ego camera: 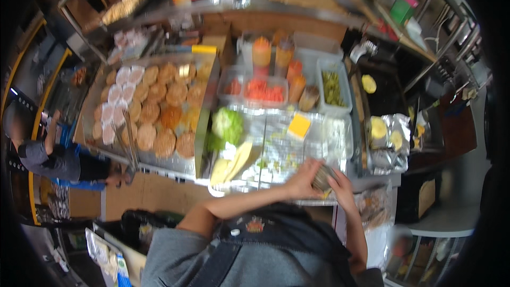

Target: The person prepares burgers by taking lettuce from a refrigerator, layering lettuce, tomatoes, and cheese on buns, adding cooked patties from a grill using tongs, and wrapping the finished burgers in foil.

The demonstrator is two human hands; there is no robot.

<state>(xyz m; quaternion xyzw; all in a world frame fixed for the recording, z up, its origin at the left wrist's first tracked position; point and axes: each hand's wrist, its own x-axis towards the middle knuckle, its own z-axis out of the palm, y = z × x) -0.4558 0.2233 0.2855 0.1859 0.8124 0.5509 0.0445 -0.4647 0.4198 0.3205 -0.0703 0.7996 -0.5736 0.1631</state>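
Both of my hands are closed around a grey-brown rounded bundle (322, 178) at the foil-covered counter's front edge. It looks like a wrapped burger, but blur hides its details. My left hand (303, 179) grips its left side, and my right hand (342, 186) presses the right. A bit of yellow shows beneath it. Beyond my hands, an orange-yellow cheese slice (299, 126) lies on the foil (281, 147) among green scraps. Farther left are a lettuce head (227, 125) and folded pale-yellow sheets (232, 164).
Left is a griddle (175, 167) of patties (145, 137), with tongs (129, 137) over its front edge. Tubs of chopped tomato (265, 91) and pickles (332, 87) stand behind the foil, beside sauce bottles (261, 54). A dark hotplate (382, 95) is right. Another person (51, 159) stands far left.
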